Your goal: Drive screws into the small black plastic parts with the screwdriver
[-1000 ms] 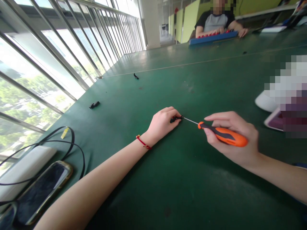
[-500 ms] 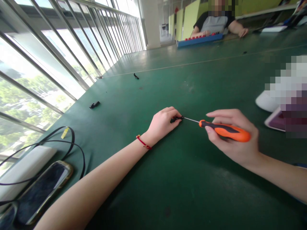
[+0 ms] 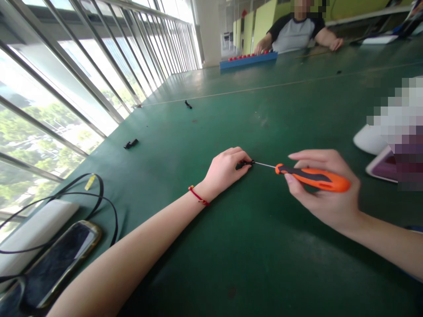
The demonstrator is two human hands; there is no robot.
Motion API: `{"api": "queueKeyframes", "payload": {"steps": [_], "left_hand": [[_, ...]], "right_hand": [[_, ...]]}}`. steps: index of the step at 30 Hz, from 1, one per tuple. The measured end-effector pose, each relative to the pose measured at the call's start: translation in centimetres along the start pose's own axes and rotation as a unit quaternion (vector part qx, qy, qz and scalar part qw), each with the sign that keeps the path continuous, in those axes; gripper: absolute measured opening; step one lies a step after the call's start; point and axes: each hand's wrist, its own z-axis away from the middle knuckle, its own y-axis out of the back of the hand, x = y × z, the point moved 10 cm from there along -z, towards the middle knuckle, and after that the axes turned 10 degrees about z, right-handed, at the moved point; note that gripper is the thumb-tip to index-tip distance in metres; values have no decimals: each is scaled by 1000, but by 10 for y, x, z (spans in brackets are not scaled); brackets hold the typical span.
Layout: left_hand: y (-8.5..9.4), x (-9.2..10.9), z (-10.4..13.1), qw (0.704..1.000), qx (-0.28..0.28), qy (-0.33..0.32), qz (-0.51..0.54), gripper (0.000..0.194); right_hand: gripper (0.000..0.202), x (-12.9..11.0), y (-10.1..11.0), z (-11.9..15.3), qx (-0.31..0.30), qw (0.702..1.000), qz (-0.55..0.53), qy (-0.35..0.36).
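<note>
On the green table [image 3: 231, 246], my left hand [image 3: 228, 167] pinches a small black part [image 3: 243, 164] between thumb and fingers. Its details are too small to make out. My right hand [image 3: 330, 189] holds an orange and black screwdriver [image 3: 337, 182], thumb under the front of the handle and the butt against the palm. The thin metal shaft points left, and its tip meets the right end of the black part. A red string bracelet [image 3: 198, 196] circles my left wrist.
Two small black pieces [image 3: 131, 144] [image 3: 188, 105] lie beyond my left arm. A phone [image 3: 62, 264], a white box [image 3: 39, 233] and black cable are at the lower left. Railing borders the left side. Across the table, a person [image 3: 294, 33] touches a blue tray [image 3: 247, 63]. White and purple objects stand right.
The blue tray has slid left with the other person's hand. My right hand and the screwdriver handle have shifted slightly right and turned a little. My left hand has hardly moved.
</note>
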Motion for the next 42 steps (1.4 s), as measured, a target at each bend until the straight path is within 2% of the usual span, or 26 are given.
{"api": "queueKeyframes", "payload": {"steps": [2, 4, 5, 9, 11, 13, 17, 18, 20, 23, 26, 32, 34, 39, 42], "left_hand": [[0, 0, 0, 1000, -1, 1, -2, 10], [0, 0, 0, 1000, -1, 1, -2, 11], [0, 0, 0, 1000, -1, 1, -1, 11], [0, 0, 1, 1000, 1, 0, -1, 11], [0, 0, 1, 1000, 1, -1, -3, 11], [0, 0, 1, 1000, 2, -1, -4, 11], [0, 0, 0, 1000, 0, 3, -9, 10], [0, 0, 0, 1000, 0, 3, -9, 10], [0, 0, 0, 1000, 0, 3, -8, 10], [0, 0, 0, 1000, 0, 0, -6, 11], [0, 0, 0, 1000, 0, -3, -4, 11], [0, -1, 1, 1000, 0, 10, -7, 10], [1, -2, 1, 1000, 2, 12, -4, 10], [1, -1, 1, 1000, 4, 2, 0, 11], [0, -1, 1, 1000, 1, 3, 1, 11]], "right_hand": [[48, 4, 6, -1, 39, 999, -31, -1], [56, 3, 4, -3, 25, 999, -43, 6], [53, 2, 0, -4, 6, 999, -29, 12], [21, -14, -7, -3, -48, 997, 42, 53], [20, -16, -9, -1, -56, 996, 36, 58], [30, -10, -7, 0, -38, 998, 21, 38], [52, 2, 8, 0, 60, 997, -35, 15], [55, 3, 9, -1, 61, 997, -40, 15], [52, 1, 2, -4, 20, 1000, -16, 14], [29, -8, -8, -3, -50, 997, 41, 29], [23, -14, -11, 0, -73, 996, 39, 43], [50, 5, 9, -2, 57, 997, -41, -17], [54, 6, 7, -4, 40, 999, -32, -19], [30, -9, -6, -2, -46, 998, 31, 28], [34, -14, -5, -1, -37, 998, 24, 41]]}}
